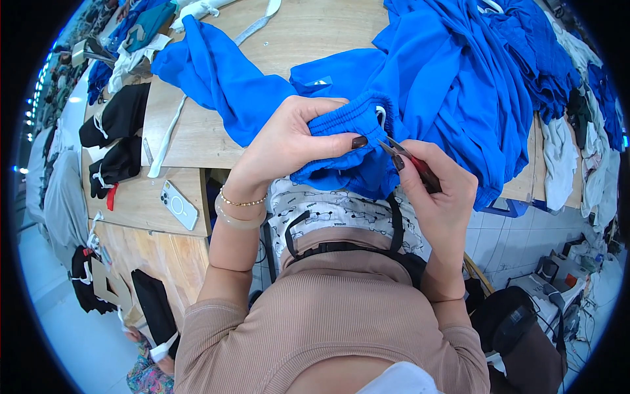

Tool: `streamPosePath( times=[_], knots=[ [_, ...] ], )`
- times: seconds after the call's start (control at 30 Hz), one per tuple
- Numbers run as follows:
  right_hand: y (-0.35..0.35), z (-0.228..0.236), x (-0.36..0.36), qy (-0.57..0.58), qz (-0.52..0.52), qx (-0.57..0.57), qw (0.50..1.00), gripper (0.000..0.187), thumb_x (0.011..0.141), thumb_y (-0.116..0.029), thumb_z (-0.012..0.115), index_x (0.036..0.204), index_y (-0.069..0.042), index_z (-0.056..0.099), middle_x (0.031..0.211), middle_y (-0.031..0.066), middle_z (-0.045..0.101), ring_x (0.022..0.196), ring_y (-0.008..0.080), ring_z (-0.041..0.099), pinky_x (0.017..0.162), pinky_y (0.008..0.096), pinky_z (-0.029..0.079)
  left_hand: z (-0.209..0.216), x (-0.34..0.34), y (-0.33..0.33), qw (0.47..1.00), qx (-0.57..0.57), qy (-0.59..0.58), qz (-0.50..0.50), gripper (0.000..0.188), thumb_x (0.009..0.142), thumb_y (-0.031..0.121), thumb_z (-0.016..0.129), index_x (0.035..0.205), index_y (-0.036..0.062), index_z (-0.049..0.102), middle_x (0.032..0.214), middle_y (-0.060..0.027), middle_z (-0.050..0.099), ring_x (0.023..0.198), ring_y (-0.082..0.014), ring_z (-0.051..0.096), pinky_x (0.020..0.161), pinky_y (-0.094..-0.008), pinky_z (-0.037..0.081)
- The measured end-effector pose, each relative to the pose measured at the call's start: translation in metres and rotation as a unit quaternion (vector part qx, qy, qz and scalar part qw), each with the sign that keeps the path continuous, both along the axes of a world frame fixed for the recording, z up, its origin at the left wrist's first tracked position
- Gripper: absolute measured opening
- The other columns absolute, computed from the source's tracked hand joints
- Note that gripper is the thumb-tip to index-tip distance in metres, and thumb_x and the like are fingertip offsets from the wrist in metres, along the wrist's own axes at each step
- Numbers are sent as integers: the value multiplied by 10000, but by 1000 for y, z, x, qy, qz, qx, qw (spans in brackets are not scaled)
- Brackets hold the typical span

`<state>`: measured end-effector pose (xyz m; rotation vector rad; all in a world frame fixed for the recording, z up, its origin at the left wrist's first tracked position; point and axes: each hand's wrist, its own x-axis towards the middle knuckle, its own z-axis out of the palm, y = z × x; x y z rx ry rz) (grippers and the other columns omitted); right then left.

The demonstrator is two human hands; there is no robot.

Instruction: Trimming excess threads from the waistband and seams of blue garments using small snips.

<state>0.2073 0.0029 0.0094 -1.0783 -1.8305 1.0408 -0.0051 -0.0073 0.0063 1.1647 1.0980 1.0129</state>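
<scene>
A blue garment (230,85) with a gathered elastic waistband (351,118) lies partly on the table and partly in my lap. My left hand (295,134) grips the waistband, thumb on top, holding it up. A short white drawstring loop (380,115) shows at the band's edge. In my right hand (436,187) are small thread snips (420,167) with red handles. Their pointed metal blades touch or nearly touch the blue cloth just below the loop; I cannot tell which.
More blue garments (459,85) are heaped at the right of the wooden table (315,33). A phone (179,205) lies at the left near black tied bundles (117,115) and a white strip (167,138). Another person's dark-clothed leg (535,354) shows at lower right.
</scene>
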Motion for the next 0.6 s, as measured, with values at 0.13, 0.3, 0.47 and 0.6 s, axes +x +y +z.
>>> streamPosePath(
  times=[0.13, 0.3, 0.47, 0.6],
  knots=[
    [0, 1, -1, -5, -1, 14, 1000, 125, 802, 14, 648, 927, 17, 645, 703, -6, 585, 606, 8, 458, 516, 145, 330, -1, 0, 0, 1000, 3, 2, 4, 202, 750, 44, 676, 915, -70, 662, 883, -59, 633, 758, -71, 545, 682, -193, 452],
    [1, 0, -2, 5, 3, 16, 1000, 125, 801, 27, 640, 926, 20, 643, 713, 1, 588, 611, 15, 469, 522, 150, 346, 0, 0, 1, 1000, -5, 1, 1, 196, 751, 49, 678, 907, -70, 662, 871, -57, 633, 752, -70, 545, 680, -192, 452],
    [4, -8, 0, 17, 15, 48, 999, 148, 778, 31, 641, 921, -6, 644, 713, 52, 606, 534, 69, 487, 468, 180, 355, 0, 1, 0, 1000, -21, -18, 10, 193, 753, 54, 680, 899, -71, 662, 860, -51, 634, 746, -69, 550, 675, -192, 457],
    [6, -15, -1, 78, 23, 27, 996, 154, 797, 31, 638, 949, 10, 633, 702, 26, 601, 539, 50, 471, 467, 177, 344, 3, 3, 0, 999, -28, -24, 13, 188, 752, 57, 681, 899, -60, 666, 838, -39, 637, 720, -65, 552, 662, -194, 465]
  ],
)
